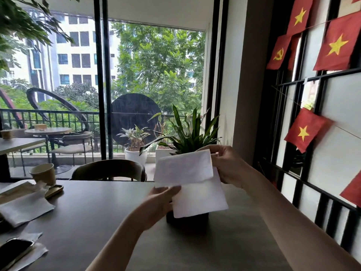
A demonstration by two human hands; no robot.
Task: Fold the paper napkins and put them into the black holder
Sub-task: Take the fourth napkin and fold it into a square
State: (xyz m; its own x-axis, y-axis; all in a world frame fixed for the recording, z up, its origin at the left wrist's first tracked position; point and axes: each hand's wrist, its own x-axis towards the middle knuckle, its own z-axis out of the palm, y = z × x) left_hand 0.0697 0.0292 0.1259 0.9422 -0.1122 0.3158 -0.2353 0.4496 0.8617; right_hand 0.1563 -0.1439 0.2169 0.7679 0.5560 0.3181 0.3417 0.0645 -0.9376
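Note:
A white paper napkin (190, 180) is held up in the air above the dark table (109, 216), its top part bent over toward me. My left hand (162, 196) pinches its lower left edge. My right hand (226, 163) grips its upper right corner. Directly under the napkin stands the black holder (187, 219), mostly hidden behind the hanging paper; only its lower part shows. More white napkins (25, 208) lie flat at the table's left side.
A paper cup (44, 174) and a small brass tray (54, 190) stand at the far left. A phone (13, 251) lies on a napkin at the near left edge. A chair back (109, 170) and a potted plant (187, 137) are behind the table. Flags hang on the right wall.

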